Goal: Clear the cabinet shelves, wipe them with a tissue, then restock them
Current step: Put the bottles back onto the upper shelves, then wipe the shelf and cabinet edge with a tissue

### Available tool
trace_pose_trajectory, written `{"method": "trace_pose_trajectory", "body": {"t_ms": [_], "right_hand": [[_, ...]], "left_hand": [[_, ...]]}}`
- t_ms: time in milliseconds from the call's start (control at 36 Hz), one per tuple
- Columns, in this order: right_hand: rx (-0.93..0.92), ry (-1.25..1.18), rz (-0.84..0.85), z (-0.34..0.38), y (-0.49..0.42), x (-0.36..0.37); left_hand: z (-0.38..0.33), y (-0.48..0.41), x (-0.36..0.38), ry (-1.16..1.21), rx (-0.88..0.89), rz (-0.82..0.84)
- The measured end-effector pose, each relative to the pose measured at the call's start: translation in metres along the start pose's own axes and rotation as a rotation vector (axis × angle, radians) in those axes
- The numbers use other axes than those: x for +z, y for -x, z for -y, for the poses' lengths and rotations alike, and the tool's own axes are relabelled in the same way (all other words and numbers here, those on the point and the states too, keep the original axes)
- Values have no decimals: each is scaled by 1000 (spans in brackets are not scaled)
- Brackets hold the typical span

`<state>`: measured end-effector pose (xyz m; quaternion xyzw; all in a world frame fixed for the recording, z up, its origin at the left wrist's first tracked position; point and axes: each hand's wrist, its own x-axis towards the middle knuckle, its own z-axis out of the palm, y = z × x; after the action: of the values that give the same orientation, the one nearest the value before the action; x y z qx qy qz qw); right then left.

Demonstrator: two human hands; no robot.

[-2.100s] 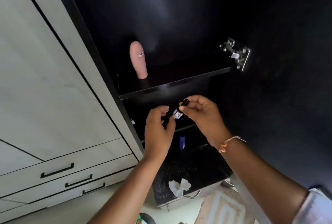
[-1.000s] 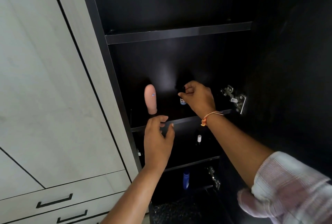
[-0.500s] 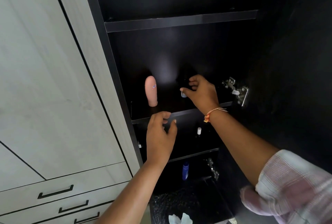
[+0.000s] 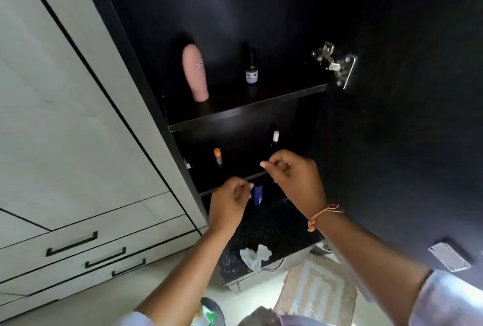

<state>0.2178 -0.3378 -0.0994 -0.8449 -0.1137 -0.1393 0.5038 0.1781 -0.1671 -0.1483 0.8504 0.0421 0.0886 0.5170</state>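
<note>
— Fingers (image 4: 264,164) on my right hand (image 4: 292,179)?
— Curled loosely, holding nothing; left hand (image 4: 230,201) likewise, both raised before the lower shelves, forearms angled up.
— And the small bottle (image 4: 251,71)?
— Upright on the upper shelf (image 4: 287,97), near the pink bottle (image 4: 194,72). I see a crumpled tissue (image 4: 254,256) on the dark counter (image 4: 287,231) below.

Orange thread bracelet (image 4: 324,214) on the right wrist; pale rolled sleeves (image 4: 444,299).

pale wood-grain drawers (image 4: 86,244) with black handles at left, light floor (image 4: 109,297), patterned beige rug (image 4: 316,289)
</note>
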Motion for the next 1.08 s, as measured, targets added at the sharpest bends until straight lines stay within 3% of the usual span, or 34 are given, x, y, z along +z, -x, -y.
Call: {"method": "trace_pose_trajectory", "body": {"t_ms": [306,417,556,889,1083], "right_hand": [[655,124,422,-129,107,41],[708,266,511,-151,128,49],[753,253,526,-176,144,60],[801,182,516,-210,174,76],[932,-10,441,-205,180,76]], "left_hand": [[122,54,59,-214,-389,299],[149,64,77,-243,-466,373],[176,65,104,-391,-486,412],[210,70,150,-656,-429,311],[182,83,158,-422,-427,182]]}}
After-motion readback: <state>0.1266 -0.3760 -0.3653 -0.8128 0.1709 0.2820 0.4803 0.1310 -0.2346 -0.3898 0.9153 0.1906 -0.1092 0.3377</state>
